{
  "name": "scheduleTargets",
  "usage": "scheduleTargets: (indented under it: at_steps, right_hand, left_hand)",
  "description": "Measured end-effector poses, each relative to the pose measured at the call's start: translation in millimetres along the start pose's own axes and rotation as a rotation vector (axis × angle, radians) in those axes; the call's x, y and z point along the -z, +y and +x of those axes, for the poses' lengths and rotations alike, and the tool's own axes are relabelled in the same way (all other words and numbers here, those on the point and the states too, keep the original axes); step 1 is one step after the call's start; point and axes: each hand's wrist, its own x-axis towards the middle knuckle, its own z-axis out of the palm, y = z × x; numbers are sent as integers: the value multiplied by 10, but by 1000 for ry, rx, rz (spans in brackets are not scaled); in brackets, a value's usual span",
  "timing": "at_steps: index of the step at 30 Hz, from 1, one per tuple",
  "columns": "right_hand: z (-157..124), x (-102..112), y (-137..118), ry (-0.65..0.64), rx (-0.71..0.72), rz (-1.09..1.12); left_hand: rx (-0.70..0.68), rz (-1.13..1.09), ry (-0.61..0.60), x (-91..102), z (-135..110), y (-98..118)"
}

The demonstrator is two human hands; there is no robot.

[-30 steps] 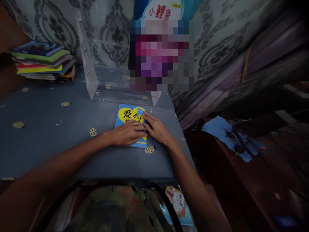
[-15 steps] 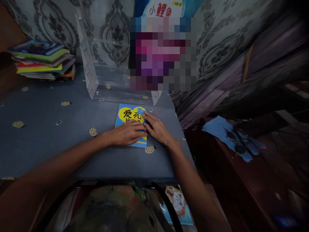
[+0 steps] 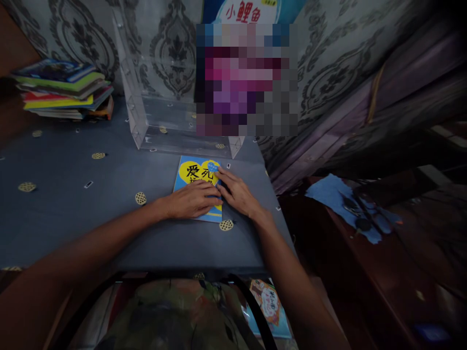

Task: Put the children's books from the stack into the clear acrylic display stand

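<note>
A blue book (image 3: 185,170) with a yellow heart shape and black characters on its cover lies flat on the grey tablecloth (image 3: 109,180). My left hand (image 3: 193,199) rests across the cover's lower half, fingers stretched out to the right. Along the book's right edge lies my right hand (image 3: 237,194), its fingers extended and touching the cover near the left fingertips. Part of the cover is hidden under both hands. Behind the book stands a clear plastic rack (image 3: 140,131), with a tall blue book (image 3: 292,7) at its right side, largely blurred out by pixelation.
A stack of books (image 3: 65,92) sits at the table's back left. Beyond the right table edge is a lower dark red surface (image 3: 350,262) with a blue cloth (image 3: 324,192) and small dark items on it. Another book (image 3: 270,306) shows below the front edge.
</note>
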Motion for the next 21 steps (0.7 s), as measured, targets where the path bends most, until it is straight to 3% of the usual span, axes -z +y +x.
scheduleTargets:
  at_steps: [21]
  right_hand:
    - [-9,32,-40,-27,-23,-25]
  left_hand:
    - [-5,11,-25,16,7,1]
